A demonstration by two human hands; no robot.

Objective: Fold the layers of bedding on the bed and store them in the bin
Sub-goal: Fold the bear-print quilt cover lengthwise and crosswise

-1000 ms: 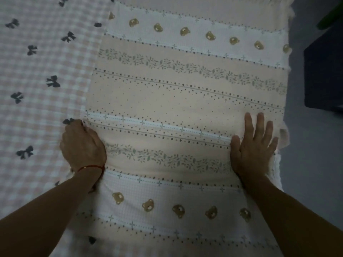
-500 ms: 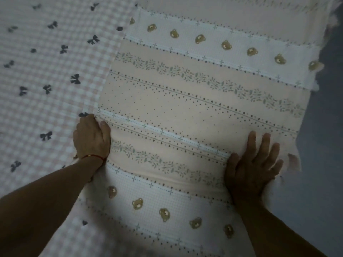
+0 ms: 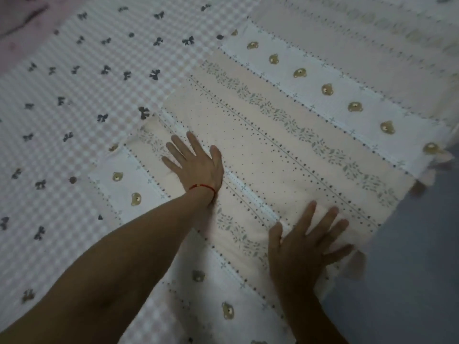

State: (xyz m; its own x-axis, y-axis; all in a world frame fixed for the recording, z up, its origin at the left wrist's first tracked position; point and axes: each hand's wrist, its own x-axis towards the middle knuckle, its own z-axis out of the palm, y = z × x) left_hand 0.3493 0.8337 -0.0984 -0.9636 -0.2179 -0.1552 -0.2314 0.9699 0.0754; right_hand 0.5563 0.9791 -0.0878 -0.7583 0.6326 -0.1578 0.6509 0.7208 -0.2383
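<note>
A folded cream and white sheet (image 3: 293, 135) with teddy bears, leaf bands and dotted lines lies across the right part of the bed. My left hand (image 3: 196, 165), a red string round its wrist, lies flat on the sheet with fingers spread, near its left edge. Close to the bed's right edge my right hand (image 3: 305, 247) presses flat on the same sheet, fingers spread. Under the sheet lies a pink checked cover (image 3: 74, 100) printed with dark bows. No bin is in view.
The bed's right edge runs diagonally at the right, with grey floor (image 3: 417, 281) beyond it. A frilled hem (image 3: 357, 266) of the sheet hangs over that edge. At the top left a plain pink cloth (image 3: 17, 23) shows.
My left hand has moved from the sheet's left edge onto the sheet and spread flat. The view has swung left and tilted. My right hand stays pressed near the right edge.
</note>
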